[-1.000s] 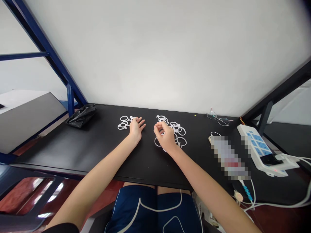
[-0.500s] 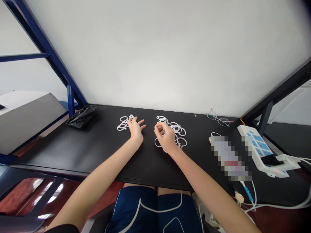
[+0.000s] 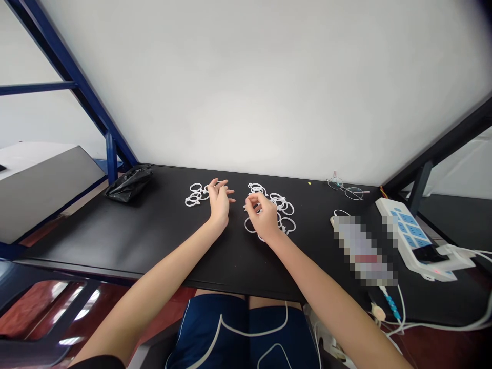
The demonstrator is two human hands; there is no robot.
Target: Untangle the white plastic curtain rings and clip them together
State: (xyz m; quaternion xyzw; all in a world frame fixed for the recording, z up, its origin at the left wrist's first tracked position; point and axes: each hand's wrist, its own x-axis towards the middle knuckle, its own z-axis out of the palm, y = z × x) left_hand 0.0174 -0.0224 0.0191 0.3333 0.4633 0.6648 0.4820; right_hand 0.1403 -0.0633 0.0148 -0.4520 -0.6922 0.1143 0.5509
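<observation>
White looped ties (image 3: pixel 195 196), thin rings with small knob-like ends, lie in a loose group on the left of the black table. My left hand (image 3: pixel 220 202) is just right of that group, fingers spread, with nothing visible in it. Part of the group is hidden behind its fingers. A larger pile of the same white loops (image 3: pixel 287 223) lies to the right. Over this pile is my right hand (image 3: pixel 263 212), its thumb and fingertips brought together. The hand covers part of the pile, and I cannot make out what is in the pinch.
A black plastic bag (image 3: pixel 129 184) lies at the back left. Eyeglasses (image 3: pixel 353 192) rest near the wall. On the right are a blurred-out phone (image 3: pixel 363 251) with a cable and a white power strip (image 3: pixel 407 230). Blue frame bars (image 3: pixel 111 159) stand at the left end.
My left hand has moved a little right, away from the left group, and its fingers have spread; more of the loops there show. My right hand has hardly moved.
</observation>
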